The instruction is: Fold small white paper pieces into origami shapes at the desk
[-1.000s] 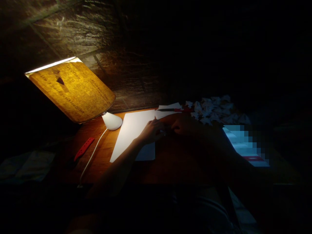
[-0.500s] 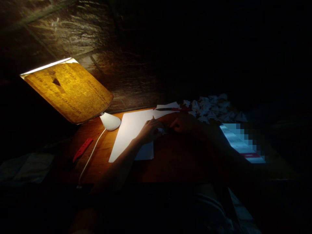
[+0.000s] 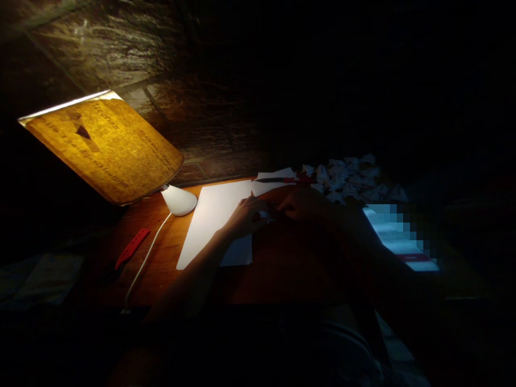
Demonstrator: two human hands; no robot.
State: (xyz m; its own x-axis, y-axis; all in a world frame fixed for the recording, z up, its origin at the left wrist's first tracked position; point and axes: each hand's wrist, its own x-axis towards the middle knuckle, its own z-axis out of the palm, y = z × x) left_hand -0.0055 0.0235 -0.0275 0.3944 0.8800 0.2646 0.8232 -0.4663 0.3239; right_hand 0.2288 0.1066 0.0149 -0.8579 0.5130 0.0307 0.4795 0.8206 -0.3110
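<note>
My left hand [image 3: 244, 216] is closed on a small piece of folded paper [image 3: 264, 214], over the right edge of a stack of white sheets [image 3: 213, 215]. Its thumb and fingers pinch the paper from the left. In deep shadow just to the right, my right hand [image 3: 300, 205] has curled fingers, with a fingertip close to the paper's right end. Whether that hand grips anything is too dark to see. Small folded paper pieces [image 3: 349, 177] lie heaped beyond my right hand.
A lit lamp with a printed shade [image 3: 105, 148] and white base [image 3: 179, 200] stands at left. Its cord [image 3: 147, 260] runs to the table's front edge. A red-handled tool [image 3: 132, 248] lies beside it. A knife [image 3: 274, 180] rests on smaller sheets [image 3: 262, 188]. A glowing screen [image 3: 393, 236] is at right.
The lamp and red-handled tool have shifted slightly left in view as the camera moved. The hands stay close together, and the folded paper between them has changed angle slightly.
</note>
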